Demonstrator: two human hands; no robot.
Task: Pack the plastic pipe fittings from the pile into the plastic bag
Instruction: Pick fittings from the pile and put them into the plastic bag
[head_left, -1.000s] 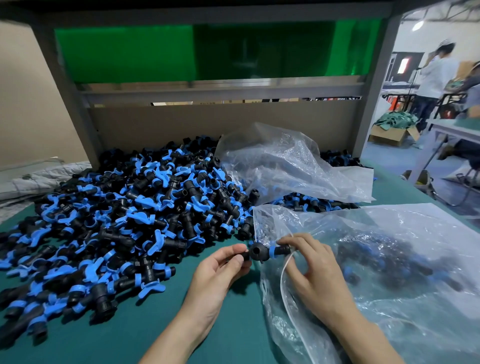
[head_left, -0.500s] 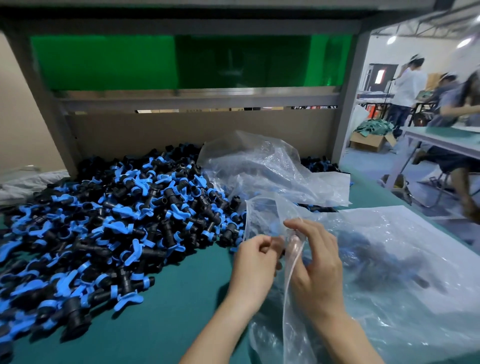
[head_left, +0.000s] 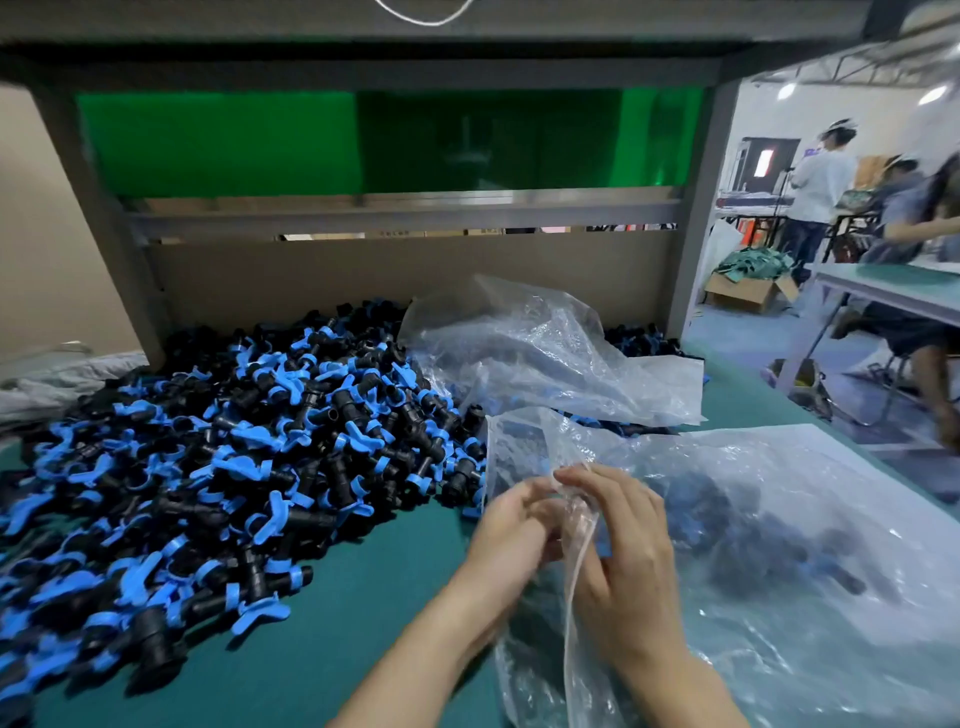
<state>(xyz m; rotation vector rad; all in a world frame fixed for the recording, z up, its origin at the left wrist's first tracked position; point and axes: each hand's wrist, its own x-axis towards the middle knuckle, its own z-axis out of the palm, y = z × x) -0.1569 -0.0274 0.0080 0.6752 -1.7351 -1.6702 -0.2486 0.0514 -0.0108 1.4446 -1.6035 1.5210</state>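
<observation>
Head view: both hands meet at the mouth of the plastic bag (head_left: 841, 467); the right hand (head_left: 623, 566) pinches its film, while the left hand (head_left: 511, 535) is curled, its hold hidden. To their left the pile of fittings (head_left: 234, 457) lies on the green table (head_left: 363, 623); packed fittings (head_left: 727, 535) show dark through the bag.

The mouth of the plastic bag (head_left: 805, 545) is gripped by the left hand (head_left: 514, 525) and the right hand (head_left: 623, 566) — what seem to be dark fittings (head_left: 727, 525) are seen, blurred, inside. The pile (head_left: 234, 457) of black-and-blue fittings is spread over the green tabletop (head_left: 363, 597) alongside.

Factory packing bench (head_left: 363, 613), heaped fittings (head_left: 244, 457).
</observation>
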